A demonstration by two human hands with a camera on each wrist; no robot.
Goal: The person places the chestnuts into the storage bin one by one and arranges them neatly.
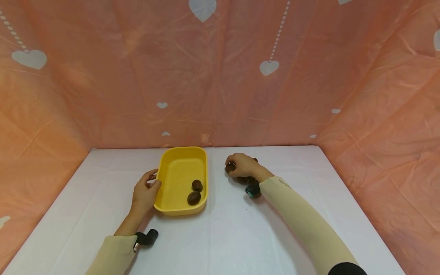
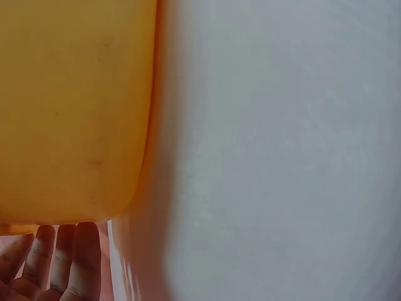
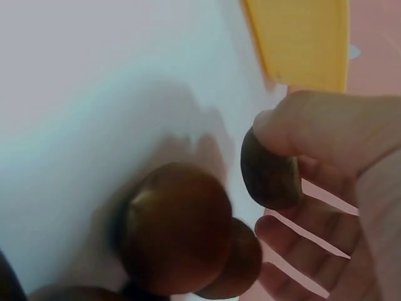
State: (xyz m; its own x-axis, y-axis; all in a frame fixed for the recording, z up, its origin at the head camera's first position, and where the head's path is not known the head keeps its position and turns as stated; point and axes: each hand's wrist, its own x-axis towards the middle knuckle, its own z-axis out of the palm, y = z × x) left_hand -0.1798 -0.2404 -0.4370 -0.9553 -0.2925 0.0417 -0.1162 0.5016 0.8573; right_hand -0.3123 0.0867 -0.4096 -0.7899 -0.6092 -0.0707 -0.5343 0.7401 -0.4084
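My right hand (image 1: 243, 165) pinches a chestnut (image 3: 270, 169) between thumb and fingers. Right under and beside that hand lie several more chestnuts (image 3: 178, 229), partly hidden by the hand and wrist in the head view. On the left stands a yellow tray (image 1: 180, 152) with two chestnuts (image 1: 194, 198) at its near right corner. My left hand (image 1: 144, 195) rests against the tray's left side, thumb and fingertips at the rim. In the left wrist view its fingers (image 2: 86, 260) reach up to the tray's edge, fairly straight.
A white-covered table (image 1: 223, 244) carries everything. Orange cloth (image 1: 220, 88) with pale hearts rises behind and along both sides. Dark cameras are strapped at the left wrist (image 1: 148, 237) and the right wrist (image 1: 253, 190).
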